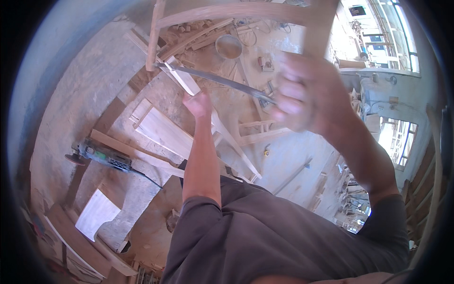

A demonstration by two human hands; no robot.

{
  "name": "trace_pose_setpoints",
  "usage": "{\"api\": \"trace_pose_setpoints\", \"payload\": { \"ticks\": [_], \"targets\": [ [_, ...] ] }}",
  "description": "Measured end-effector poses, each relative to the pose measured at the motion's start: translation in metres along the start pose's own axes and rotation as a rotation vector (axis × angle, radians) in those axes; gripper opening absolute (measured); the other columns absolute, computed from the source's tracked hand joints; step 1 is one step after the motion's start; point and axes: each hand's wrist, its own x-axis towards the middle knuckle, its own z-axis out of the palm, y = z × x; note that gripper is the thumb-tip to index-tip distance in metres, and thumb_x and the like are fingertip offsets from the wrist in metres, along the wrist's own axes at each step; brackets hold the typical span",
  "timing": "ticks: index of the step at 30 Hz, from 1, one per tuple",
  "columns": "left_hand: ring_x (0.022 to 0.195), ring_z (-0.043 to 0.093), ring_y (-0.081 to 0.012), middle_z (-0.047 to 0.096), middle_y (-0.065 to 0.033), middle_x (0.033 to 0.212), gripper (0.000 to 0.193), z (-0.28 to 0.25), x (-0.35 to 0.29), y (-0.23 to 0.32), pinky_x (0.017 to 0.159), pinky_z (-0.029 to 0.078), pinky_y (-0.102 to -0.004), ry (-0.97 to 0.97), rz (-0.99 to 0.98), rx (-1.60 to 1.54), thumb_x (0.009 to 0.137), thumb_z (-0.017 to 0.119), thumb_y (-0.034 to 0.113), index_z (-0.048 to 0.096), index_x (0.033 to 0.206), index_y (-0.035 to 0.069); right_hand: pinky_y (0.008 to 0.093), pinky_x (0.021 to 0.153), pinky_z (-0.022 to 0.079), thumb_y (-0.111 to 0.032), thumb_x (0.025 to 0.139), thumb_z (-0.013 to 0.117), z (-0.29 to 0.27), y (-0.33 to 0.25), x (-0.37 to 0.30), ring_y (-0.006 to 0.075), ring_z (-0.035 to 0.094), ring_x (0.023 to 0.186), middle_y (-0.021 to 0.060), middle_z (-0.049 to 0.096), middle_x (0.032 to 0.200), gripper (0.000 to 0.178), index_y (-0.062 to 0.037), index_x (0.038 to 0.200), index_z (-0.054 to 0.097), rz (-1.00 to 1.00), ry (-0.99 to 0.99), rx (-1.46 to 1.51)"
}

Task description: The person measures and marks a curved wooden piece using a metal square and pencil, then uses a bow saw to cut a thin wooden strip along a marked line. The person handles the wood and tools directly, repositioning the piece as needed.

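My right hand (307,94), smeared by motion, is closed around the near end of a long, narrow grey metal file (227,84). The file slants away to the left, and its far end lies across a pale wooden piece (187,81). Lower on that same piece, my left hand (197,103) is wrapped round its near end. Beyond both hands rises a wooden frame with a curved rail (231,10) and an upright post (153,35). Whether the pale piece joins this frame I cannot tell.
An angle grinder (106,157) with a disc lies on the workbench (64,128) at left, near a cut board (98,214). Wider boards (163,128) lie beside my left forearm. On the floor are a round bucket (229,46), a yellow tape measure (266,150) and wood scraps.
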Motion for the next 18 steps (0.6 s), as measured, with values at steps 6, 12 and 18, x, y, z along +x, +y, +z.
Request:
{"api": "trace_pose_setpoints", "payload": {
  "ticks": [6,12,18],
  "targets": [
    [0.072,0.065,-0.0230,0.068,-0.0127,0.080,0.020,0.005,-0.007,-0.006,0.069,0.052,-0.0403,0.045,-0.075,-0.071,0.073,0.068,0.003,0.063,0.088,-0.009,0.0384,0.057,0.044,-0.020,0.096,0.066,0.024,0.021,0.053,0.0138,0.046,0.051,-0.0050,0.044,0.059,0.022,-0.0126,0.083,0.050,-0.060,-0.005,-0.071],
    [0.071,0.064,-0.0204,0.067,-0.0110,0.079,0.018,-0.004,-0.001,-0.028,0.068,0.052,-0.0386,0.008,0.174,0.081,0.073,0.068,0.002,0.063,0.087,-0.008,0.0400,0.062,0.049,-0.023,0.103,0.052,-0.015,-0.011,0.026,0.0146,0.048,0.054,-0.0034,0.047,0.064,0.027,-0.0122,0.079,0.049,-0.046,-0.591,0.253],
    [0.066,0.060,-0.0183,0.065,-0.0064,0.075,0.011,-0.003,-0.012,-0.002,0.063,0.050,-0.0361,0.011,0.043,-0.025,0.077,0.068,0.004,0.061,0.082,-0.004,0.0394,0.069,0.047,-0.017,0.109,0.038,-0.045,-0.015,-0.036,0.0154,0.047,0.058,0.0007,0.044,0.071,0.020,-0.0099,0.090,0.041,-0.187,-0.738,-0.002]
  ]
}}
